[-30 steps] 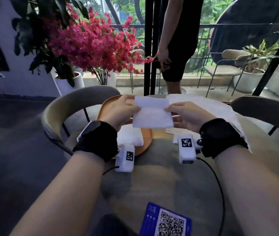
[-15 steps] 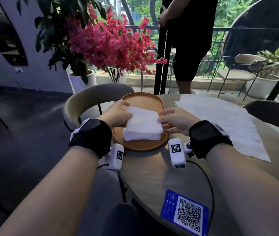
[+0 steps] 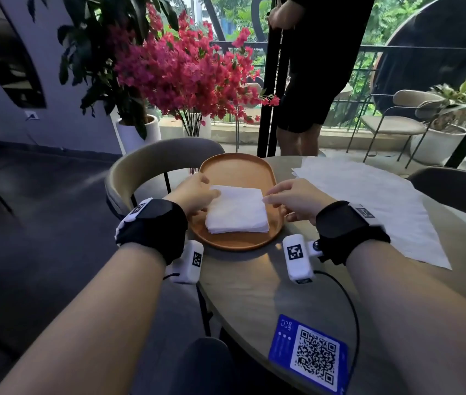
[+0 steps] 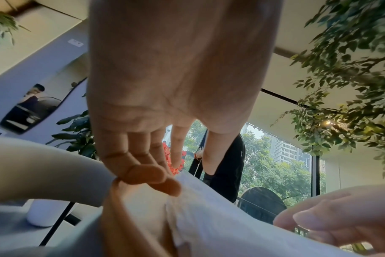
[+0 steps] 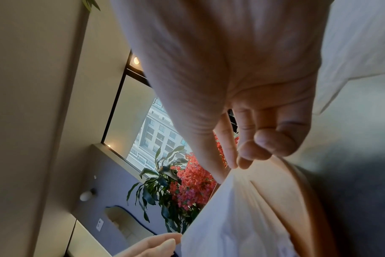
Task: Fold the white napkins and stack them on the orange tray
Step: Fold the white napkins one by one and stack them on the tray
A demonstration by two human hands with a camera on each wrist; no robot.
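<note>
On the round grey table [image 3: 243,295] stands an oval orange wooden tray [image 3: 237,169] with a low raised rim. In the tray, in its near half, lies a stack of folded white paper napkins [image 3: 237,213]; the far half of the tray is bare wood. The stack is almost square, and its layers show along the near edge.

The left hand [image 3: 193,195] is at the left side of the stack. In the left wrist view its fingers [image 4: 143,173] are loosely bent and close together, with the tips at the left edge of the top napkin, near the tray rim. I cannot tell if the tips pinch the paper or only touch it. The right hand [image 3: 294,199] is at the right side of the stack. Its forefinger points to the far right corner of the top napkin, and in the right wrist view the other fingers [image 5: 273,140] are curled above the tray rim. It seems to hold nothing, but whether the fingertip touches the napkin I cannot tell.

To the right of the tray, flat on the table, lie large unfolded white napkin sheets [image 3: 374,206], one over another. Near the front edge of the table is a blue card with a QR code [image 3: 308,357]. Behind the table stand a grey curved chair [image 3: 152,163] and pink flowers in a white vase [image 3: 186,75].
</note>
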